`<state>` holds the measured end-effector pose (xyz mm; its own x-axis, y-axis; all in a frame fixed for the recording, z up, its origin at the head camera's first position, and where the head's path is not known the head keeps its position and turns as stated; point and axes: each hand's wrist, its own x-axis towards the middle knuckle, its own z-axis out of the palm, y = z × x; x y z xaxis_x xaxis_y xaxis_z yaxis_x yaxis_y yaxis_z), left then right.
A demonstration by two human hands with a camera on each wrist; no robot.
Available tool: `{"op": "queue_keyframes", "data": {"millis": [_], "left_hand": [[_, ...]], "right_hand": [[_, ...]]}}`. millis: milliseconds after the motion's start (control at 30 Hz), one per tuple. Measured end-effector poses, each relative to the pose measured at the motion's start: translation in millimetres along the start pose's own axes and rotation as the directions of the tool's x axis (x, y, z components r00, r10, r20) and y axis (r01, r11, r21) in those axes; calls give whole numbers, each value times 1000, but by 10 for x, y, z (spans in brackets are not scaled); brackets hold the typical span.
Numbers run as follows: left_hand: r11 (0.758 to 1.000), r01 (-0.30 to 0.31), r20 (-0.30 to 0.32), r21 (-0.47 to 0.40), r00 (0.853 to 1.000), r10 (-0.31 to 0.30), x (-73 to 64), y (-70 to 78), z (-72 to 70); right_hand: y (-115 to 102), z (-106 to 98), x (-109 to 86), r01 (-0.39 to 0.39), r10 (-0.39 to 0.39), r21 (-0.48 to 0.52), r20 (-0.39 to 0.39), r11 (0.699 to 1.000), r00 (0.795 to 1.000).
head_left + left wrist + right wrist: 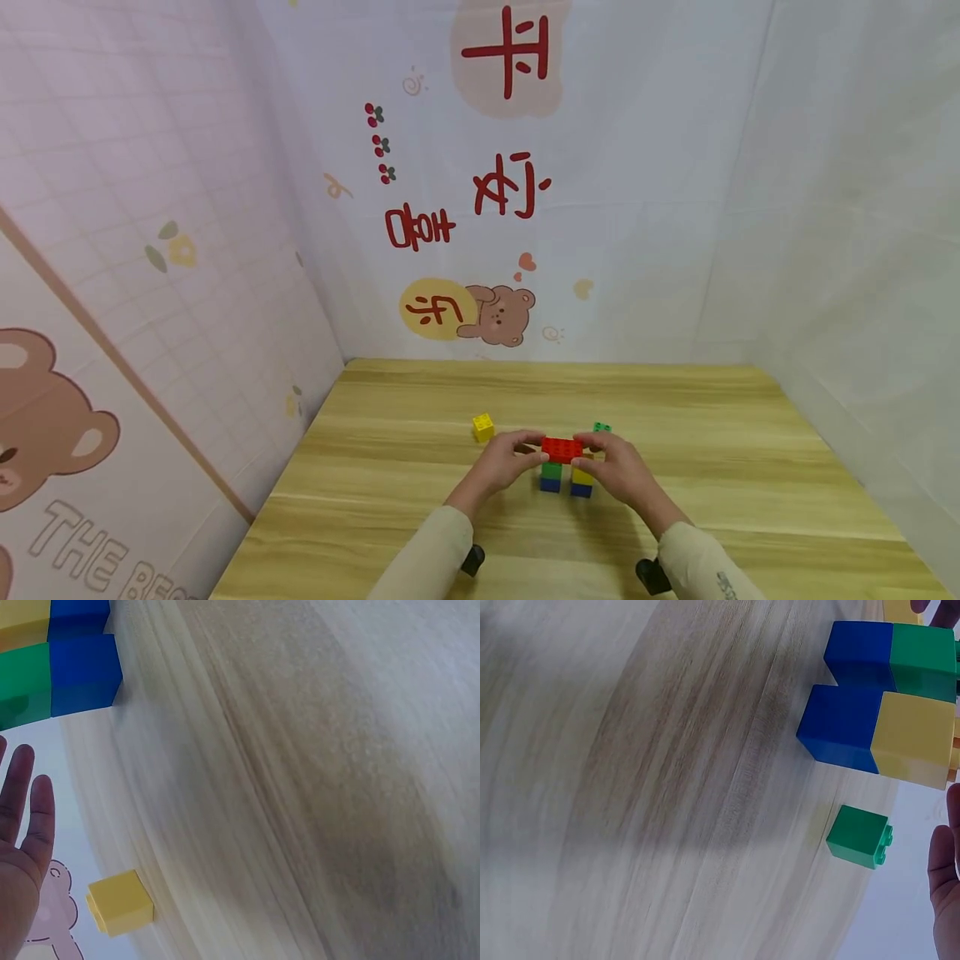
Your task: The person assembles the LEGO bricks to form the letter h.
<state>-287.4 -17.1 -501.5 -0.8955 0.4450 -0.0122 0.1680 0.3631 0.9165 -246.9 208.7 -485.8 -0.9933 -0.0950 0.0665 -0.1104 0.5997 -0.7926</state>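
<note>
Between both hands is a red building brick [562, 450], level above two short stacks. My left hand [504, 463] pinches its left end with thumb and fingers; my right hand [621, 473] pinches the right end. The left stack has a green brick [552, 472] on a blue brick [551, 485]. In the right stack, a yellow brick [913, 739] sits on a blue brick [841, 727], studs up. A narrow gap separates the stacks in the head view. Both wrist views leave the red brick out of frame and show only part of each hand.
A loose yellow brick [483, 427] lies on the wooden table [405, 483], beyond the left hand. Behind the right hand stands a loose green brick [857, 836]. Printed white cloth [637, 208] hangs along the table's back and sides. Black wrist mounts [652, 575] show below the sleeves.
</note>
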Motion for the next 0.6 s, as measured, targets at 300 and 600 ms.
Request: {"op": "queue_keyframes", "data": {"millis": [300, 600], "left_hand": [[1000, -17, -8, -1, 1000, 17, -18, -57, 29], [999, -34, -2, 11, 999, 34, -9, -93, 49]], "right_hand": [[3, 30, -50, -6, 6, -15, -11, 1000, 1000], [20, 26, -65, -27, 26, -24, -28, 999, 999]]}}
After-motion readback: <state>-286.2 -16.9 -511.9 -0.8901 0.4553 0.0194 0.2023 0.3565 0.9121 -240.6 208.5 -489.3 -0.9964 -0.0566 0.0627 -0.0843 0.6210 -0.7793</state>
